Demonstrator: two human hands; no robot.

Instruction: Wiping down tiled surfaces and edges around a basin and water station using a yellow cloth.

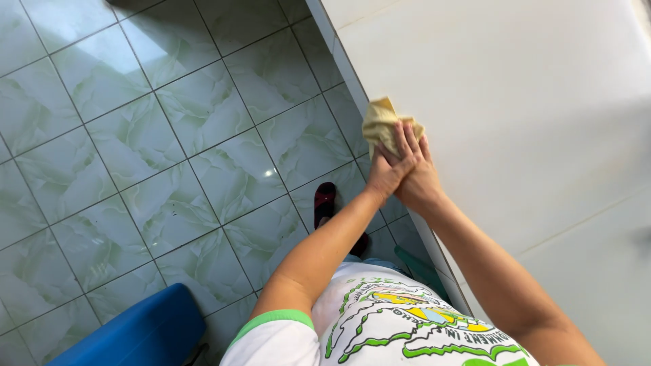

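A crumpled yellow cloth (377,122) is pressed against the edge of a white tiled counter (515,115). My right hand (422,179) lies flat on the cloth, fingers pointing up toward it. My left hand (388,173) is laid over the right hand's fingers, pressing on the same cloth. Both forearms reach up from the bottom of the view. Most of the cloth sticks out above my fingertips; the part under my hands is hidden.
Glossy pale green floor tiles (169,135) fill the left side. A blue plastic chair or stool (135,335) stands at the bottom left. A dark red slipper (324,202) on a foot shows below the counter edge, and something green (420,268) sits by the counter base.
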